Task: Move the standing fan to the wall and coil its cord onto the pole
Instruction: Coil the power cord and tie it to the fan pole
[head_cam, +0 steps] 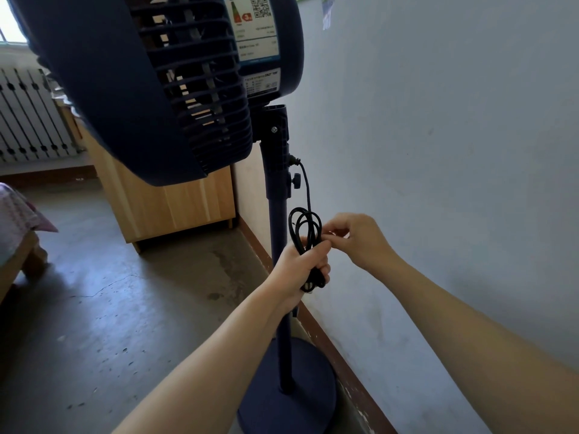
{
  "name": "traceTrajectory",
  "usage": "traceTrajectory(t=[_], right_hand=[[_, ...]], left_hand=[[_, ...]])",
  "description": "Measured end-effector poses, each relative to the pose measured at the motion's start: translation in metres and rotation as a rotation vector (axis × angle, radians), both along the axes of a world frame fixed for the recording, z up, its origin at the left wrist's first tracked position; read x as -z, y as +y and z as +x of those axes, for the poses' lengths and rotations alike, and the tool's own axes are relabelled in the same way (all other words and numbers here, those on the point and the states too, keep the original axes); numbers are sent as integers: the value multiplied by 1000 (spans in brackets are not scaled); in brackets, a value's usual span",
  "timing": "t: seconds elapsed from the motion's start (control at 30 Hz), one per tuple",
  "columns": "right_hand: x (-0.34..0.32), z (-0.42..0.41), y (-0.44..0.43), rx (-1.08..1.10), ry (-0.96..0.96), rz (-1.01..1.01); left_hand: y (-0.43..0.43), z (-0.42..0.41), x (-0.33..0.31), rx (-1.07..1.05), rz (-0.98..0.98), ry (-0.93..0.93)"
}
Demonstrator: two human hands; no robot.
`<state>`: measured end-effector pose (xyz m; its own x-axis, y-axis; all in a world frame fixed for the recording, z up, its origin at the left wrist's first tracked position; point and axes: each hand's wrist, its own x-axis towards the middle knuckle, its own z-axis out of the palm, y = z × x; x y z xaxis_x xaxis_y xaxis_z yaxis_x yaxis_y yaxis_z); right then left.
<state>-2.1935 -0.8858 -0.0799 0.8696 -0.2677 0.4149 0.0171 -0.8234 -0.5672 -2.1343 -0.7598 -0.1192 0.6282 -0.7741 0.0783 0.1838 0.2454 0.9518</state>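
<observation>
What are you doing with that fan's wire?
A person is tidying up a standing fan that is already beside the wall. The left hand grips the black cord, bunched into loops, right by the pole. The right hand pinches the loops near the top. The cord is not wound onto the pole yet.

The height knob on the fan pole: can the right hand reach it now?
Probably yes. The knob sits on the pole above the right hand, with only the hanging cord between, but that hand is pinching the cord now.
</observation>
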Motion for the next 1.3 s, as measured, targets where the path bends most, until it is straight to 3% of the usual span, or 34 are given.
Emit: traceTrajectory(t=[0.2, 0.5, 0.63, 0.9, 1.13, 1.3], right_hand=[[4, -5, -1, -52, 38, 323], [8, -13, 5, -21, -97, 492], [3, -14, 7, -85, -41, 508], [-2, 0, 24, 16, 84, 461], [-8, 9, 34, 42, 104, 364], [-5, 11, 38, 64, 107, 414]], left_hand=[[1, 5, 2, -28, 39, -61], [-6, 3, 16, -295, 108, -205], [-4, 3, 16, -332, 113, -222], [-1, 8, 6, -277, 218, -222], [-1, 2, 1, -221, 198, -71], [-1, -2, 9, -351, 128, -1]])
